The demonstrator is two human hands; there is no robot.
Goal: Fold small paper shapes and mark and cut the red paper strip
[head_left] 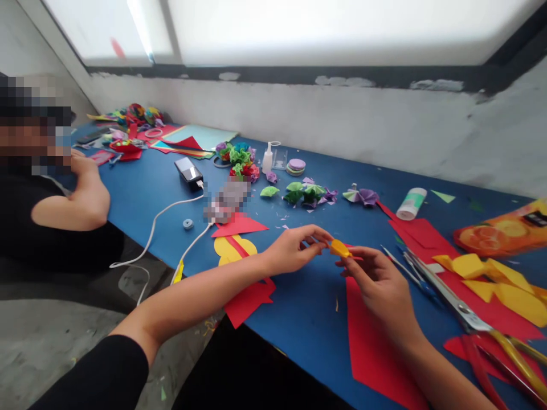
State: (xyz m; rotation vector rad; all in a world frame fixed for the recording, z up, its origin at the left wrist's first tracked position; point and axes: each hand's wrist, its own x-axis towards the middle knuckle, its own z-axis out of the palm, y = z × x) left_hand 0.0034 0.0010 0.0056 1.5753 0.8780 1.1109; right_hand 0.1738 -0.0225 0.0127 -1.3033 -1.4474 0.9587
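Note:
Over the blue table, a small folded yellow paper piece (340, 249) is pinched between the fingertips of my two hands. My left hand (294, 247) reaches in from the left, its thumb and index closed at the piece's left end. My right hand (380, 285) is closed on the other end, with a bit of red showing by its fingers. Below my right hand lies a red paper sheet (363, 347), partly hidden by it. A yellow scalloped cutout with a red strip (233, 250) and a red paper piece (250, 302) lie beside my left forearm.
Large scissors (464, 310), tweezers (399, 265) and yellow paper pieces (499, 276) lie at right, near an orange packet (504, 228). Behind are paper flowers (310, 193), a white bottle (267, 159) and a green-white tube (412, 204). A phone (188, 171) and cables lie left, near another person (72, 205).

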